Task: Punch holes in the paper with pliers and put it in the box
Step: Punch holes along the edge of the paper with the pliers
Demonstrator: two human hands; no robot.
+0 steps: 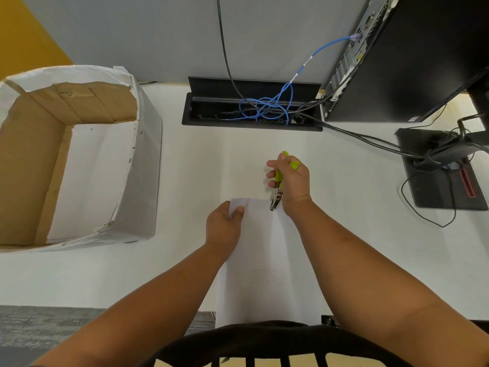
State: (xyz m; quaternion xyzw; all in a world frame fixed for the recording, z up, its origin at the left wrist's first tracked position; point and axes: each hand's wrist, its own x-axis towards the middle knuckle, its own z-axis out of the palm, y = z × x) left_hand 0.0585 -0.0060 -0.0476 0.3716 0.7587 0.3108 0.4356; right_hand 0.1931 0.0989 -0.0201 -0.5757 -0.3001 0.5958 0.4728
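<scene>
here one paper [264,250], one pliers [277,192], one box [143,154], two hands.

Bright, even indoor light, looks overhead; white glossy desk top [344,247] near blown out, so white paper sheet [262,260] barely separates from it. Shadows soft & faint: grey side on paper-wrapped cardboard box [144,168], dim patch under hands. Strong wide-angle distortion, desk edges & black computer tower [412,56] bow at frame edges. Slight softness overall, compression smear; forearms at bottom blurred, close to lens
</scene>
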